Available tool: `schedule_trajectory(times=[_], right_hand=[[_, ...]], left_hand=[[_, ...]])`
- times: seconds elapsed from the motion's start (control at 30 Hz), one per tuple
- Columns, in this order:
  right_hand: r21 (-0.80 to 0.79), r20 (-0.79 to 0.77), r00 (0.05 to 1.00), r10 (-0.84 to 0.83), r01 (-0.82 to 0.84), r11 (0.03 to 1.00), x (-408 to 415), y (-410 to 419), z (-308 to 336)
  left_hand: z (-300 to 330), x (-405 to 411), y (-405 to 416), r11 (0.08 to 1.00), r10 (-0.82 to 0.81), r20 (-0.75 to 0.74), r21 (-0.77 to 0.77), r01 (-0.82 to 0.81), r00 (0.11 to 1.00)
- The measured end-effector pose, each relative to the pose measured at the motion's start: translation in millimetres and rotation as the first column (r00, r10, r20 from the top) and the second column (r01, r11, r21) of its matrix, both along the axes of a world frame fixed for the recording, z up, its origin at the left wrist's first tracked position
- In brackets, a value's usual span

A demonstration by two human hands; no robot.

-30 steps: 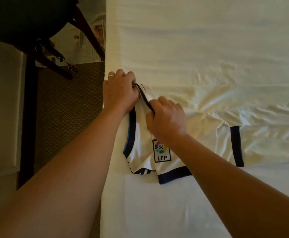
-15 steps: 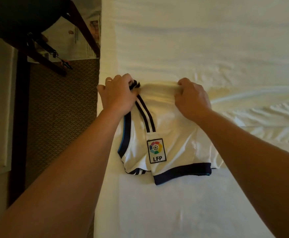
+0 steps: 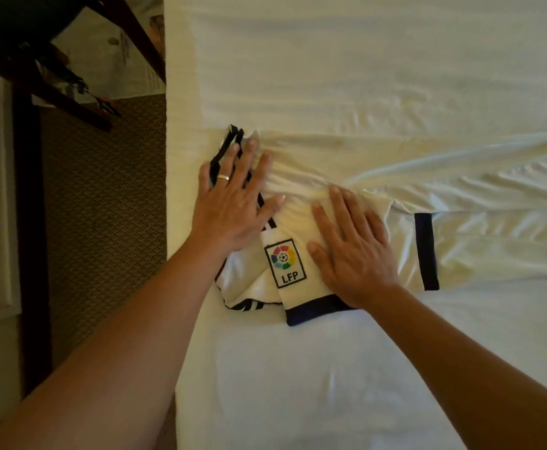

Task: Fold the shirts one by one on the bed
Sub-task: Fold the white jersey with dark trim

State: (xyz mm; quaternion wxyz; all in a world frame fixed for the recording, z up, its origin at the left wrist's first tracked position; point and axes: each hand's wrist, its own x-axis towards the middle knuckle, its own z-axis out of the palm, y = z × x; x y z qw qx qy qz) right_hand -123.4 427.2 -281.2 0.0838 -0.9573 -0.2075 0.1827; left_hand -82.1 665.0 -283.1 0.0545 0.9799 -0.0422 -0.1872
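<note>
Pressed flat under two palms: a white football shirt [image 3: 346,177] with dark trim, lying across the left part of a white-sheeted bed [image 3: 363,368], close to the mattress edge. Left hand [image 3: 233,203], ring on one finger, spread with straight fingers over the striped shoulder end of the fold. Right hand [image 3: 353,248], likewise flat and unclenched, bearing down on the cloth just beside the LFP badge [image 3: 285,263]. Nothing pinched or gripped by either hand.

Half a second earlier, both hands curled on the upper edge of the garment, drawing it taut; a second ago, bunched close together at the collar. Now released and laid flat, smoothing instead of pulling. Second dark-banded sleeve cuff [image 3: 427,251], tucked out of sight in the previous picture, again exposed to the right, with the rest of the body trailing off in wrinkles toward the right edge of the view.

Judged from this: first sleeve folded in and being creased, the shirt only partly done, the long right portion yet to be brought over. Slippery, thin fabric by its sheen, likely to slide out of the crease once the palms lift.

Beyond the bed, patterned carpet [image 3: 103,222] and the dark wooden legs of a table [image 3: 28,222] at the left.
</note>
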Motion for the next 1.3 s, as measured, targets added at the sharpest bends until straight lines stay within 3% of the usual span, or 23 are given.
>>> schedule_trajectory(times=[0.13, 0.23, 0.3, 0.37, 0.4, 0.43, 0.5, 0.6, 0.7, 0.8, 0.93, 1.03, 1.13, 1.2, 1.3], right_hand=[[-0.05, -0.088, 0.996, 0.016, -0.021, 0.999, 4.4, 0.7, -2.2], [-0.047, -0.086, 0.996, -0.031, 0.027, 0.999, 2.5, 4.5, 9.5], [0.027, 0.019, 0.999, -0.034, 0.034, 0.999, -4.6, 10.1, 25.0], [0.202, 0.134, 0.991, 0.012, -0.039, 0.979, -17.7, 18.2, 34.3], [0.272, 0.114, 0.992, 0.046, -0.076, 0.959, -25.2, 23.0, 39.8], [0.284, 0.054, 0.995, 0.088, -0.1, 0.954, -32.1, 27.7, 44.3], [0.159, -0.1, 0.986, 0.134, -0.117, 0.98, -42.5, 35.2, 48.1], [-0.014, -0.179, 0.981, 0.078, -0.082, 0.997, -47.1, 40.4, 50.4], [-0.013, -0.261, 0.961, 0.095, -0.101, 0.995, -40.9, 42.8, 55.1], [0.013, -0.476, 0.872, 0.112, -0.12, 0.993, -18.7, 39.1, 66.5], [0.119, -0.694, 0.719, -0.039, 0.168, 0.979, 20.0, 20.5, 83.9], [0.177, -0.655, 0.729, -0.198, 0.402, 0.898, 50.8, 0.2, 90.2], [0.251, -0.574, 0.708, -0.411, 0.63, 0.735, 86.7, -22.5, 94.5], [0.295, -0.514, 0.699, -0.497, 0.688, 0.663, 109.1, -35.7, 95.5], [0.293, -0.452, 0.69, -0.565, 0.713, 0.636, 133.7, -47.2, 88.5]], left_hand=[[1.2, 7.2, 0.5, 1.0, -0.005, -0.068, 0.019, 0.007, 0.998], [8.5, 3.2, -8.2, 1.0, 0.019, -0.009, 0.011, -0.019, 1.0], [17.7, -2.2, -14.7, 0.999, 0.044, 0.113, -0.027, -0.041, 0.993], [24.6, -9.0, -17.5, 0.999, 0.021, 0.223, -0.045, -0.011, 0.975], [26.9, -13.0, -17.2, 0.999, -0.012, 0.259, -0.041, 0.024, 0.966], [27.5, -16.2, -15.5, 0.998, -0.042, 0.271, -0.035, 0.053, 0.962], [27.8, -19.4, -11.2, 0.997, -0.061, 0.222, -0.025, 0.069, 0.973], [31.9, -16.3, -7.6, 0.999, -0.027, 0.071, -0.034, 0.03, 0.997], [37.4, -8.6, -8.9, 0.999, -0.011, -0.033, -0.041, 0.01, 0.999], [42.1, -3.3, -9.5, 0.999, -0.012, -0.078, -0.033, 0.009, 0.997], [50.2, 5.5, -13.3, 0.999, 0.012, -0.085, -0.042, -0.015, 0.996], [55.5, 11.0, -16.9, 0.994, 0.072, -0.035, -0.081, -0.075, 0.997], [57.8, 18.5, -17.2, 0.983, 0.125, -0.014, -0.137, -0.125, 0.992], [59.3, 25.2, -17.5, 0.967, 0.186, -0.014, -0.174, -0.186, 0.982], [60.2, 35.3, -18.6, 0.967, 0.224, -0.027, -0.116, -0.225, 0.974]])
